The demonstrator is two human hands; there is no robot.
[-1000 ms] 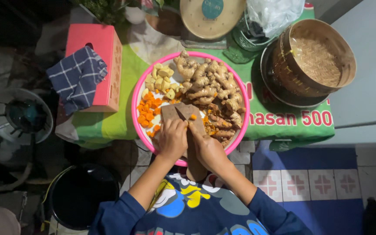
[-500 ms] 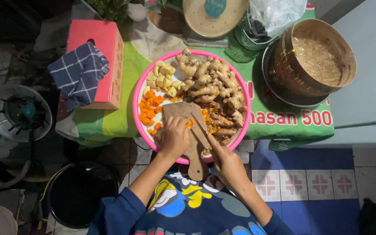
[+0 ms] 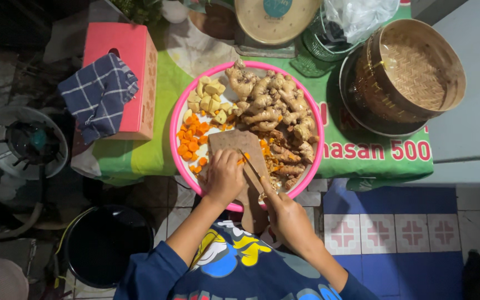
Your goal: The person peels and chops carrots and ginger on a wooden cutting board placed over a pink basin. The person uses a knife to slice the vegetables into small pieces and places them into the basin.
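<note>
1. The left hand (image 3: pixel 224 176) rests curled on the wooden cutting board (image 3: pixel 239 145), its fingertips pinning a small orange root piece (image 3: pixel 243 160). That piece sits on the board's near half, inside the pink basin (image 3: pixel 174 130).
2. The right hand (image 3: pixel 285 214) is closed around the handle of a knife (image 3: pixel 249 163).
3. The blade runs diagonally, with its tip pointing up and left toward the left fingertips and its long axis slanting from the right hand to the orange piece.
4. Risk: the blade lies just beside the left fingers, so a slip off the small rounded piece could nick them.
5. Risk: the board lies on heaped ginger (image 3: pixel 273 105) and orange chunks (image 3: pixel 191 143), so it could rock under pressure.
</note>
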